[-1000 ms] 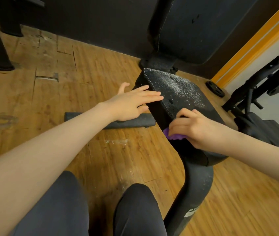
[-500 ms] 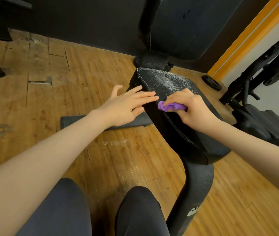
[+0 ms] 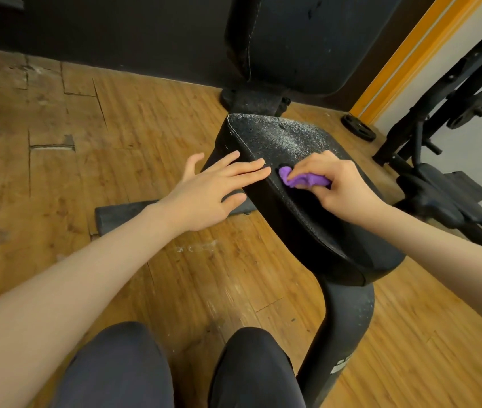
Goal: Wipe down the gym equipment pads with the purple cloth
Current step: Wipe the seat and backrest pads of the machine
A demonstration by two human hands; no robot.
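Nearest were the person's knees in dark trousers above the wooden floor. Beyond them the left hand lay flat, its fingers straight and close together, steadying the left edge of the black seat pad. Just right of it the right hand had its fingers curled tight around the bunched purple cloth, pressed onto the pad's top. The wiping step looked to be under way: the near part was dark and clean, while the far part carried pale dust. The next stroke would likely need to push farther, into that dust. Farthest stood the upright back pad, seemingly unwiped. No containers were visible.
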